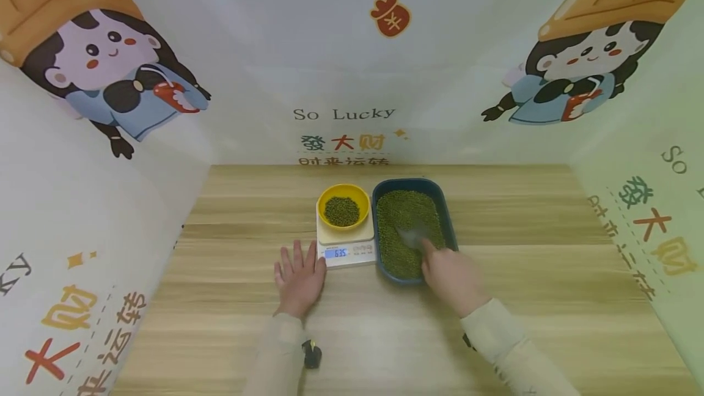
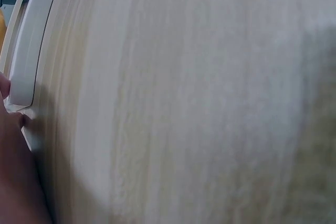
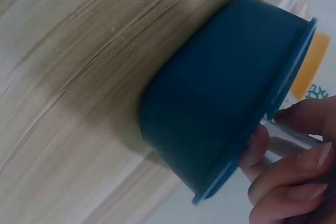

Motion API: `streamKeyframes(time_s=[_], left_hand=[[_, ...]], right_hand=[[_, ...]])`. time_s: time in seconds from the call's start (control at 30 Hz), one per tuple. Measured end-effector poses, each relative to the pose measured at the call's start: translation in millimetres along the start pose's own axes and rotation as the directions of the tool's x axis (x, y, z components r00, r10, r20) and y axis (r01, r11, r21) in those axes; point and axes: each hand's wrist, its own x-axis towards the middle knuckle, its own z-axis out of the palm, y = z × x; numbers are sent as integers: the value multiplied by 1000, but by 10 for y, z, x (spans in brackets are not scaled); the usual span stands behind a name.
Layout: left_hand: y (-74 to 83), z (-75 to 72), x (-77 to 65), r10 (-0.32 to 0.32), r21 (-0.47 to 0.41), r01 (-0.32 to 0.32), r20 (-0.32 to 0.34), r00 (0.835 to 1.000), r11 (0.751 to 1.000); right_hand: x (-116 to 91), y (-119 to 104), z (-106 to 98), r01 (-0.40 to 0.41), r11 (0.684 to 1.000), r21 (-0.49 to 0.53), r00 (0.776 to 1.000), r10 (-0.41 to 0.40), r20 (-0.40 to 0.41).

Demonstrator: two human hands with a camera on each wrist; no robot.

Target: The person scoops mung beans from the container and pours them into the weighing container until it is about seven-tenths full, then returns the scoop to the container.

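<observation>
My right hand [image 1: 453, 277] grips the handle of a small metal scoop [image 1: 414, 236], whose blurred head is over the green beans [image 1: 404, 261] in a deep blue tub [image 1: 452, 234]. Seen from the right wrist, curled fingers and thumb hold the shiny scoop handle [image 3: 291, 135] at the tub's rim. My left hand [image 1: 299, 283] lies palm down on the table, fingers spread, thumb at the left edge of a white kitchen scale [image 1: 352, 258]. On the scale stands a yellow bowl [image 1: 361, 196] holding a smaller heap of green beans [image 1: 342, 211].
The tub stands right beside the scale on a wood-grain table [image 1: 522, 219]. The scale's lit display [image 1: 336, 253] faces me. White printed sheets [image 1: 253, 66] wall in the back and both sides.
</observation>
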Motion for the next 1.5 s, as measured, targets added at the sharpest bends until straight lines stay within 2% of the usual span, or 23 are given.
streamKeyframes(time_s=[0.13,0.4,0.73,0.9,1.1,1.3,1.5], left_hand=[[-28,-37,5,-10,9,10,17,1000,1000],[-28,-14,5,-14,0,14,25,1000,1000],[-34,-54,7,-12,21,11,22,1000,1000],[-15,-68,14,-10,21,9,22,1000,1000],[8,-65,9,0,6,0,6,1000,1000],[-6,-36,-10,-4,-1,4,5,1000,1000],[-9,-24,-5,-6,-2,6,0,1000,1000]], right_hand=[[101,-40,97,-20,1000,9,998,20,-57],[176,-60,241,-128,992,23,982,130,-138],[193,-23,472,-165,977,137,957,192,-218],[217,0,499,-189,963,194,941,234,-244],[227,1,472,-219,959,180,947,253,-198],[237,-7,462,-279,948,152,951,294,-91],[248,-4,478,-282,947,154,951,298,-87]])
